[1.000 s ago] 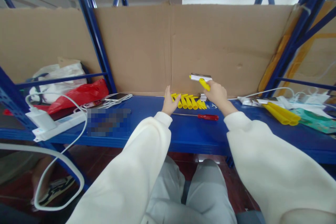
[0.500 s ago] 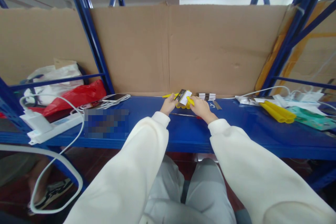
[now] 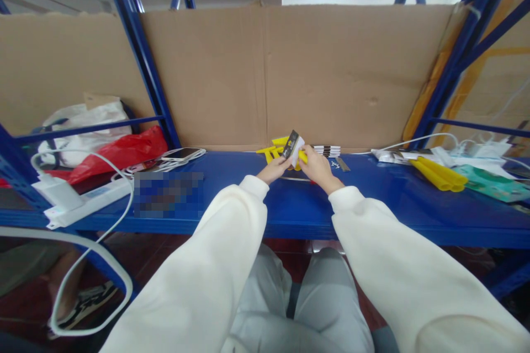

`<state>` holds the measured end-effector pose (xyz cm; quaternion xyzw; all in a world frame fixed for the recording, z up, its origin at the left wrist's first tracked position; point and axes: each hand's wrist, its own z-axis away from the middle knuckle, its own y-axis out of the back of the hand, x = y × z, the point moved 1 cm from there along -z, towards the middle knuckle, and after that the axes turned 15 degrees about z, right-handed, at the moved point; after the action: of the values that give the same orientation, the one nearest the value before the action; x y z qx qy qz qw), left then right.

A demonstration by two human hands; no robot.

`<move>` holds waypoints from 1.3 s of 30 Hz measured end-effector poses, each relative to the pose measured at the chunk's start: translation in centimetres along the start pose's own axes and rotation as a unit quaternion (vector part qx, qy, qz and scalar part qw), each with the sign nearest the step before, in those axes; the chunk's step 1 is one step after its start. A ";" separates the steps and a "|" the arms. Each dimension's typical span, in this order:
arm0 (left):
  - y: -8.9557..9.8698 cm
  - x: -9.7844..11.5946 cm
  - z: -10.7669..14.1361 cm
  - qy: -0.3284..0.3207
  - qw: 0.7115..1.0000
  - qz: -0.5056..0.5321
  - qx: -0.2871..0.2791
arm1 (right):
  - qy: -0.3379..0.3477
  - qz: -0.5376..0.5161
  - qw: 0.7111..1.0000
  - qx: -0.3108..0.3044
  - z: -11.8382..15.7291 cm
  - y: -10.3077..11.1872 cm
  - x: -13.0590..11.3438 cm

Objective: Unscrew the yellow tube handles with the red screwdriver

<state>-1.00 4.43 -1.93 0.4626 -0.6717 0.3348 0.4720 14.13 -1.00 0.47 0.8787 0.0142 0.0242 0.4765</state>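
Observation:
Near the back middle of the blue table, my left hand (image 3: 275,169) is closed on a black-and-white card (image 3: 293,145), which is tilted up. My right hand (image 3: 317,168) is closed on a small yellow piece (image 3: 303,156) against the card's right edge. Several yellow pieces (image 3: 271,153) lie behind and left of the card. Just right of my right hand sits a stack of black-and-white cards (image 3: 327,150), with a small grey strip (image 3: 343,164) in front of it. A thin rod lies beneath my hands, partly hidden.
A white power strip (image 3: 89,201), a red bag (image 3: 120,154) and a phone (image 3: 182,154) are at the left. Yellow rolls (image 3: 439,174), a green packet (image 3: 492,182) and white cables lie at the right. Cardboard (image 3: 323,77) stands along the back. Someone's shoe (image 3: 89,303) shows at lower left.
The card has shifted slightly right and stands steeper. My left hand has moved right and lower along it, and yellow pieces behind it now show more.

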 end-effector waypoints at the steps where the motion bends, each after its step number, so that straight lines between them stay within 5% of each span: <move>1: 0.0 -0.1 0.0 0.002 1.000 -0.018 0.002 | -0.003 -0.006 1.000 -0.003 0.0 0.1 -0.1; 12: -0.8 0.3 0.3 -0.063 0.996 0.067 -0.017 | 0.034 -0.190 0.981 0.037 -0.8 -1.6 0.0; 20: -0.5 1.6 1.1 -0.105 0.984 0.105 0.095 | -0.065 -0.565 0.822 -0.040 -2.1 -3.1 0.1; 28: 0.2 1.9 1.1 -0.130 0.964 0.111 0.202 | -0.113 -0.596 0.791 -0.075 -1.7 -1.8 0.6; 39: 0.9 1.7 0.5 -0.131 0.938 0.231 0.223 | -0.064 -0.664 0.741 -0.083 -1.5 -1.6 0.6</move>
<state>-2.20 3.76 -0.49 0.4281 -0.7240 0.5119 0.1745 14.66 1.12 -0.02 0.6035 0.5610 -0.3535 0.4427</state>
